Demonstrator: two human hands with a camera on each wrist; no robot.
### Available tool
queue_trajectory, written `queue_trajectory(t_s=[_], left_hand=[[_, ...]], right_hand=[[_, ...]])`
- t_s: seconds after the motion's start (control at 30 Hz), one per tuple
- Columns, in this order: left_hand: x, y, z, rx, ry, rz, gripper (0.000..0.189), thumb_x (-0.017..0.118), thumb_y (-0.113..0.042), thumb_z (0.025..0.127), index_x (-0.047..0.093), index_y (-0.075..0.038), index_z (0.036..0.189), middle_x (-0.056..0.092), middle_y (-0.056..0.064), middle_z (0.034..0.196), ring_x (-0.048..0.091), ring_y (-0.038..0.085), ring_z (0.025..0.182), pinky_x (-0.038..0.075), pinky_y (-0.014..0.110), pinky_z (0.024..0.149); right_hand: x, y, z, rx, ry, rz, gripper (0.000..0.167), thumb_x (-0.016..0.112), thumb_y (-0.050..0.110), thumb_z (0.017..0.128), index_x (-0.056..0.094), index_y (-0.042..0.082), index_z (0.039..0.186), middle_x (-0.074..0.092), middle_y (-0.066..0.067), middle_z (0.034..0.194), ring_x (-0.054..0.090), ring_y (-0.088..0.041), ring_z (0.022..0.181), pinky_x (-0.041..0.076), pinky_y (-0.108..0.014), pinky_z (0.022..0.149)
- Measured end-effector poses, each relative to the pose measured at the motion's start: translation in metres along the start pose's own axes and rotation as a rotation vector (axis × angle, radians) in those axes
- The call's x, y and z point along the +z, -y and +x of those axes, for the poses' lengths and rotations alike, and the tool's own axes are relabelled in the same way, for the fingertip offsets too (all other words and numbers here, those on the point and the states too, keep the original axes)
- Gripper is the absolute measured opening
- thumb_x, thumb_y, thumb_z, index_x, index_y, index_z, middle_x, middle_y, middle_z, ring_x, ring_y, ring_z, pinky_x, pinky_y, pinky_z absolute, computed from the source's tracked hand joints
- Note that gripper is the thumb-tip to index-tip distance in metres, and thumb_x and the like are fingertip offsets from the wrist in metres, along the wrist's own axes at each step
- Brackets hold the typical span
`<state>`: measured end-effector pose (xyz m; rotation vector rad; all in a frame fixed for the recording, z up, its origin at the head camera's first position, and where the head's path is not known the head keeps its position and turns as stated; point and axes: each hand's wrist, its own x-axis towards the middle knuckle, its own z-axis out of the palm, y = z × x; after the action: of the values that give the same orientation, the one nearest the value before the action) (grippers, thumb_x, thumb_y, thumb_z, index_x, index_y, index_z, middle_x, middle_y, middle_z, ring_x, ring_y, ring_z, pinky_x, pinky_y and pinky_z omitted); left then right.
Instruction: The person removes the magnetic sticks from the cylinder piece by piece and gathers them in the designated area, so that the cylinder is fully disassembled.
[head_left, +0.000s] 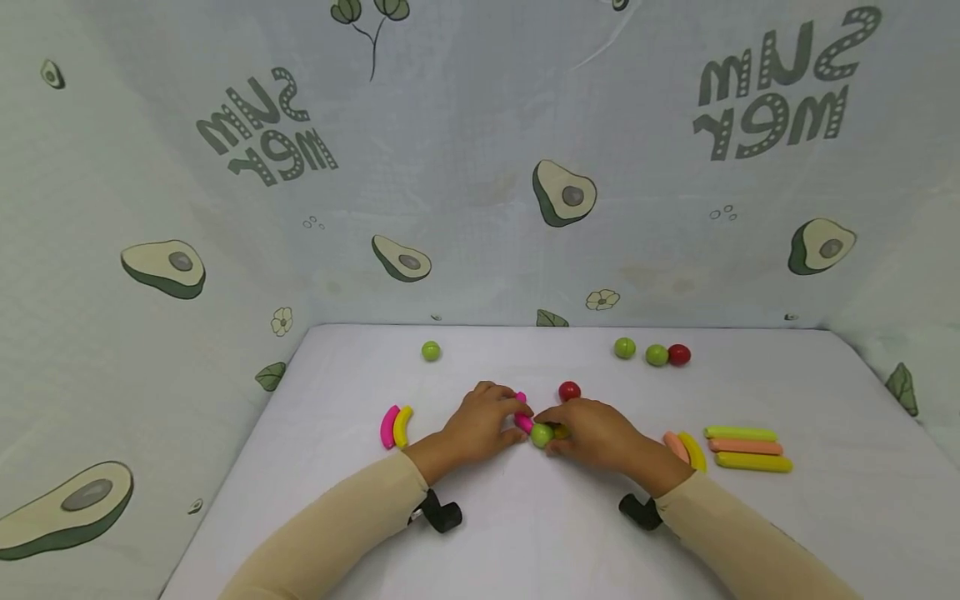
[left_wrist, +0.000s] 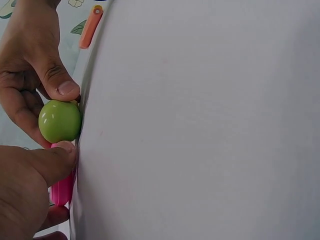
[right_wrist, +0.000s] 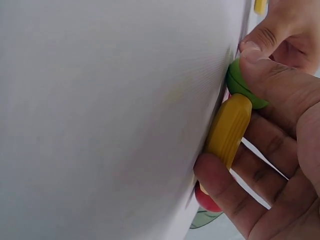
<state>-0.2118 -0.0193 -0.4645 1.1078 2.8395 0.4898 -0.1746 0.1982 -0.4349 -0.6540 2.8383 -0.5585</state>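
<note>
At the middle of the table my left hand (head_left: 480, 423) pinches a bright pink stick (left_wrist: 62, 190), its thumb near one end. Facing it, my right hand (head_left: 600, 435) holds a shiny green ball (head_left: 542, 436) with thumb and fingers. The ball meets the end of the pink stick. Under the right hand, a ridged yellow stick (right_wrist: 230, 127) lies against the ball, with a fingertip touching its other end. Just beyond the right hand sits a red ball (head_left: 569, 390), partly hidden in the right wrist view.
A pink and a yellow curved piece (head_left: 402, 427) lie on the left. On the right are an orange and a yellow curved piece (head_left: 692, 451), and three straight sticks (head_left: 746, 447). Green balls (head_left: 625, 348) and a red ball (head_left: 678, 355) stand along the back.
</note>
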Motion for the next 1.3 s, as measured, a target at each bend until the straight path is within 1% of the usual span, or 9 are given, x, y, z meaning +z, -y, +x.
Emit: queue_trajectory(t_s=[0.17,0.53,0.67,0.9,1.17,1.3], left_hand=[[0.0025,0.0017,0.0027,-0.007,-0.011,-0.021,0.025,0.077,-0.037,0.094,0.075,-0.027,0.116,0.063,0.002,0.128,0.049,0.023,0.125,0.043,0.04,0.105],[0.0015,0.0023,0.003,0.008,-0.009,-0.044,0.02,0.076,-0.036,0.094,0.074,-0.027,0.113,0.062,0.002,0.127,0.049,0.022,0.124,0.042,0.04,0.106],[0.0002,0.0018,0.0021,0.005,-0.003,-0.049,0.019,0.076,-0.035,0.095,0.074,-0.027,0.112,0.062,0.002,0.126,0.049,0.022,0.124,0.042,0.039,0.105],[0.0013,0.002,0.0021,-0.001,0.003,-0.042,0.018,0.076,-0.035,0.095,0.073,-0.027,0.111,0.061,0.004,0.124,0.049,0.023,0.124,0.041,0.041,0.106],[0.0004,0.003,0.001,0.0,0.006,-0.07,0.016,0.076,-0.031,0.095,0.073,-0.026,0.11,0.061,0.005,0.124,0.048,0.024,0.125,0.041,0.042,0.107],[-0.0036,0.0079,-0.0018,-0.001,-0.01,-0.085,0.016,0.077,-0.026,0.094,0.074,-0.023,0.11,0.062,0.006,0.125,0.049,0.027,0.126,0.041,0.042,0.108]], right_hand=[[0.0012,-0.001,0.0005,0.011,-0.005,-0.001,0.04,0.089,0.023,0.081,0.077,0.014,0.118,0.07,0.013,0.096,0.058,-0.008,0.08,0.053,-0.035,0.075],[0.0009,-0.0015,-0.0004,-0.012,-0.02,-0.012,0.039,0.088,0.024,0.082,0.078,0.015,0.118,0.073,0.011,0.099,0.059,-0.008,0.08,0.053,-0.035,0.074],[0.0016,-0.0011,-0.0003,-0.014,-0.02,-0.026,0.04,0.088,0.025,0.082,0.078,0.014,0.119,0.073,0.01,0.1,0.059,-0.008,0.08,0.053,-0.035,0.074],[0.0019,-0.0006,-0.0008,-0.013,-0.026,-0.041,0.041,0.088,0.027,0.081,0.078,0.016,0.119,0.074,0.007,0.103,0.063,-0.01,0.082,0.054,-0.036,0.074],[0.0026,-0.0017,-0.0006,-0.015,-0.028,-0.034,0.041,0.089,0.026,0.081,0.078,0.016,0.119,0.075,0.007,0.104,0.064,-0.009,0.085,0.054,-0.036,0.076],[0.0027,-0.0013,-0.0002,0.0,-0.024,-0.036,0.041,0.089,0.026,0.081,0.078,0.015,0.119,0.075,0.008,0.103,0.06,-0.008,0.081,0.053,-0.034,0.075]])
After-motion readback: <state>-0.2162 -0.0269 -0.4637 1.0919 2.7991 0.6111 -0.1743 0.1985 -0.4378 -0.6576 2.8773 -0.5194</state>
